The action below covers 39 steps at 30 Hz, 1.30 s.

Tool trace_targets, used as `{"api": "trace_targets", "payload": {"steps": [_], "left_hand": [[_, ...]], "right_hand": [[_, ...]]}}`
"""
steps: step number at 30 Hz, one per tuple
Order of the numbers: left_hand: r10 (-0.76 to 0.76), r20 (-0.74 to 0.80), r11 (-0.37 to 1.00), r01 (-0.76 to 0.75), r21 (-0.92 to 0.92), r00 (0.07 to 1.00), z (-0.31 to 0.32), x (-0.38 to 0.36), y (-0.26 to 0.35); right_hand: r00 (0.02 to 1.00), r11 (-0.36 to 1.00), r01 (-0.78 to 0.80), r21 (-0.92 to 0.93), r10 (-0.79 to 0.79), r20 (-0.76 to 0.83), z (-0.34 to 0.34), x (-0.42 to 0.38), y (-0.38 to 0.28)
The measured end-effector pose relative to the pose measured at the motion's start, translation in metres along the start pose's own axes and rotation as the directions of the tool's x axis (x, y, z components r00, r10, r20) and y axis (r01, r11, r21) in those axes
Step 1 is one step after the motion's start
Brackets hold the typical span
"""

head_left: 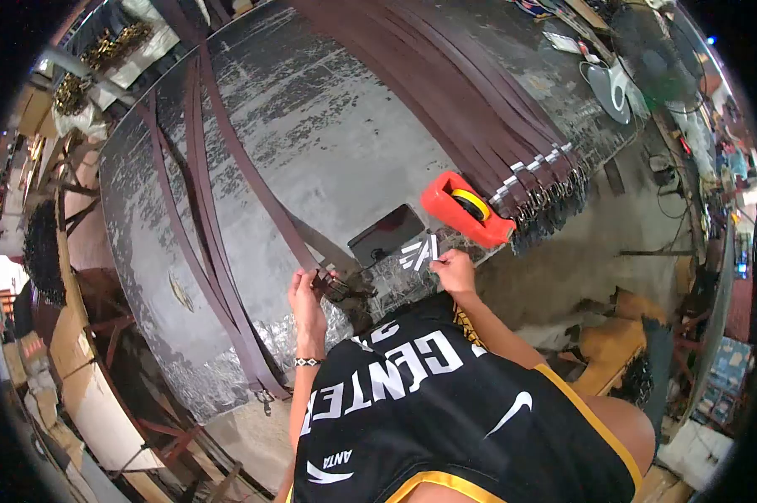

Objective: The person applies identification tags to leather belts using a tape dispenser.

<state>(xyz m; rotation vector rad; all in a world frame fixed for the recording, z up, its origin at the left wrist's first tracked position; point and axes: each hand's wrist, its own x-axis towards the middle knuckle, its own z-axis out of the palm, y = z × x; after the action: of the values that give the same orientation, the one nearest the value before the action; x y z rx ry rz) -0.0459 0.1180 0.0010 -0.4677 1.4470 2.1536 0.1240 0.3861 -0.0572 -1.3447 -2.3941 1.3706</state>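
My left hand (308,303) is closed around the end of a long dark brown strap (257,183), close to its metal buckle (336,289). The strap runs away from me to the far side of the table. With fingers pinched, my right hand (455,272) is at the edge of a small bunch of white strips (418,253); one strip appears to be between the fingertips. Just beyond the strips, a dark phone (387,235) lies flat. A red tape dispenser (465,210) with a yellow-rimmed roll stands to the right of it.
Many brown straps (445,101) lie side by side at the right, with white bands and metal clips at their near ends. A few more straps (200,210) hang over the near left edge of the worn dark table (311,109). A fan (655,59) stands far right.
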Motion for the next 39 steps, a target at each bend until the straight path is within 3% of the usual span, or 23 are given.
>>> {"api": "trace_targets", "payload": {"steps": [1, 2, 5, 6, 9, 10, 13, 17, 21, 25, 29, 33, 36, 39], "left_hand": [[0.019, -0.022, 0.999, -0.020, -0.041, 1.000, 0.002, -0.001, -0.001], [0.018, -0.017, 0.996, -0.020, -0.092, 1.000, 0.003, -0.003, -0.001], [0.003, -0.019, 0.983, -0.006, -0.185, 1.000, 0.006, -0.018, 0.006], [-0.007, -0.025, 0.984, 0.003, -0.180, 1.000, 0.002, -0.019, 0.005], [-0.042, -0.056, 0.984, 0.032, -0.173, 0.998, -0.013, -0.011, 0.000], [-0.054, -0.071, 0.984, 0.041, -0.174, 0.996, -0.015, -0.010, 0.000], [-0.051, -0.087, 0.990, 0.039, -0.136, 0.995, -0.017, -0.014, 0.010], [0.010, -0.046, 0.995, -0.014, -0.095, 0.999, -0.012, -0.025, 0.026], [0.038, -0.036, 0.997, -0.040, -0.066, 0.999, -0.006, -0.036, 0.041], [0.064, -0.015, 0.998, -0.065, -0.022, 0.998, -0.001, -0.047, 0.054], [0.070, -0.006, 0.997, -0.070, 0.022, 0.998, 0.001, -0.054, 0.061], [0.095, -0.002, 0.995, -0.095, 0.038, 0.995, 0.003, -0.057, 0.060], [0.102, -0.021, 0.993, -0.100, 0.057, 0.995, 0.005, -0.061, 0.061], [0.076, -0.016, 0.995, -0.075, 0.071, 0.997, 0.006, -0.070, 0.063]], "right_hand": [[0.999, 0.997, 0.001, 0.083, -0.005, 0.045, -0.002, 0.004, 0.000], [0.987, 0.953, -0.116, 0.279, 0.079, 0.141, -0.009, 0.004, 0.003], [0.973, 0.905, -0.147, 0.398, 0.059, 0.224, -0.039, 0.000, -0.023], [0.956, 0.893, -0.202, 0.402, 0.091, 0.278, -0.050, -0.002, -0.033], [0.968, 0.934, 0.005, 0.358, -0.094, 0.233, -0.062, 0.002, -0.047], [0.953, 0.945, -0.053, 0.323, -0.049, 0.298, -0.070, 0.002, -0.059], [0.883, 0.825, -0.211, 0.524, -0.069, 0.465, -0.079, -0.001, -0.103], [0.806, 0.737, -0.321, 0.595, -0.117, 0.581, -0.072, 0.003, -0.131], [0.580, 0.484, -0.551, 0.680, -0.365, 0.729, -0.068, 0.002, -0.160], [0.353, 0.371, -0.690, 0.621, -0.576, 0.737, -0.061, 0.000, -0.181], [0.249, 0.365, -0.716, 0.596, -0.664, 0.705, -0.061, -0.007, -0.200], [0.207, 0.442, -0.677, 0.589, -0.653, 0.728, -0.054, -0.006, -0.210], [0.374, 0.765, -0.284, 0.578, -0.467, 0.801, -0.043, -0.014, -0.220], [0.409, 0.853, -0.046, 0.519, -0.458, 0.789, -0.017, -0.021, -0.223]]}}
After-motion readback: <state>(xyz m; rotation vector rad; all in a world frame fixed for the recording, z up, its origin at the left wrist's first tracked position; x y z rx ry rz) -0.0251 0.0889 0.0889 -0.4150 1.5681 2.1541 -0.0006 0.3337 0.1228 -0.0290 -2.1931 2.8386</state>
